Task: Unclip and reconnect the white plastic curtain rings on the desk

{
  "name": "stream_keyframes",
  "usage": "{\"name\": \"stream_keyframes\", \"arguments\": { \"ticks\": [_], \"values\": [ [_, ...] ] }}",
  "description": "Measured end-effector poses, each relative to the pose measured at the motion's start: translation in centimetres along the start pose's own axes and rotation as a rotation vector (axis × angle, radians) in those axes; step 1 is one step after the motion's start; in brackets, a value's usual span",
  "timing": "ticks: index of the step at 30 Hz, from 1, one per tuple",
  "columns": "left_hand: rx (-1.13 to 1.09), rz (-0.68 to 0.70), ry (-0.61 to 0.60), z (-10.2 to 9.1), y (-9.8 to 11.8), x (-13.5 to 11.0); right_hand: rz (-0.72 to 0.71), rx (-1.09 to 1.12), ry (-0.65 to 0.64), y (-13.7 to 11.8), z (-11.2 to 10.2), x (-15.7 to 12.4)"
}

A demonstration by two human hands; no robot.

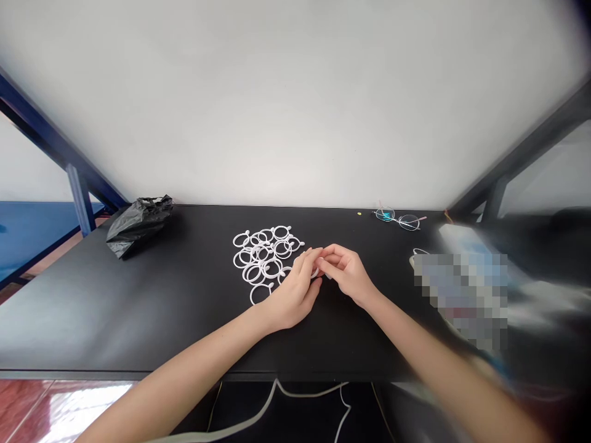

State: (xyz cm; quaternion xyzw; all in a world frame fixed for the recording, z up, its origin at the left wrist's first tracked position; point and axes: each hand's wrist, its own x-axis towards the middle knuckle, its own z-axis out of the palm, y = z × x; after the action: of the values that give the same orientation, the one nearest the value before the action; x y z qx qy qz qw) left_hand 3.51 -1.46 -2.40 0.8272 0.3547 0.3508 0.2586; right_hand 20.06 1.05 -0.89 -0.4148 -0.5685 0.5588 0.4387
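Note:
Several thin white rings (261,294), each with a small knob on its edge, lie in a loose overlapping pile on the black table. My left hand (295,292) is at the pile's right side, its fingers closed around a white ring (315,273) that shows only in part. Opposite it, the thumb and fingers of my right hand (347,274) pinch together at the same ring. The fingertips of both hands meet and hide most of it.
A crumpled black plastic bag (138,224) lies at the back left of the table (184,320). Eyeglasses (398,219) rest near the wall at the back right. Blurred, pixelated packaging (462,295) sits on the right. White cables (314,395) hang below the front edge.

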Motion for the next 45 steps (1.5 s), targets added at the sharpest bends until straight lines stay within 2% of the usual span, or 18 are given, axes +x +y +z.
{"name": "stream_keyframes", "arguments": {
  "ticks": [7, 11, 20, 25, 33, 40, 45],
  "values": [
    [-0.194, -0.16, 0.033, -0.8, 0.3, 0.5, -0.015, 0.021, -0.011, -0.3, 0.0, -0.1],
    [-0.19, -0.136, 0.027, -1.0, 0.2, 0.6, -0.024, 0.044, -0.063, -0.2, 0.0, -0.2],
    [-0.061, -0.07, 0.032, -1.5, 0.7, 1.0, -0.029, 0.031, -0.082, -0.4, -0.4, -0.2],
    [-0.156, -0.127, 0.001, -1.9, 1.2, 1.0, -0.005, 0.084, -0.126, -0.1, -1.0, 0.1],
    [-0.297, -0.214, 0.013, -2.0, 0.6, 1.2, 0.06, 0.153, -0.149, -0.5, -0.9, 0.1],
    [-0.573, -0.284, 0.013, -1.6, -0.4, 1.3, 0.085, 0.239, -0.141, -0.9, -0.8, 0.0],
    [-0.529, -0.28, 0.008, -1.3, -0.7, 1.2, 0.071, 0.194, -0.139, -0.9, -0.6, 0.0]
  ]
}}
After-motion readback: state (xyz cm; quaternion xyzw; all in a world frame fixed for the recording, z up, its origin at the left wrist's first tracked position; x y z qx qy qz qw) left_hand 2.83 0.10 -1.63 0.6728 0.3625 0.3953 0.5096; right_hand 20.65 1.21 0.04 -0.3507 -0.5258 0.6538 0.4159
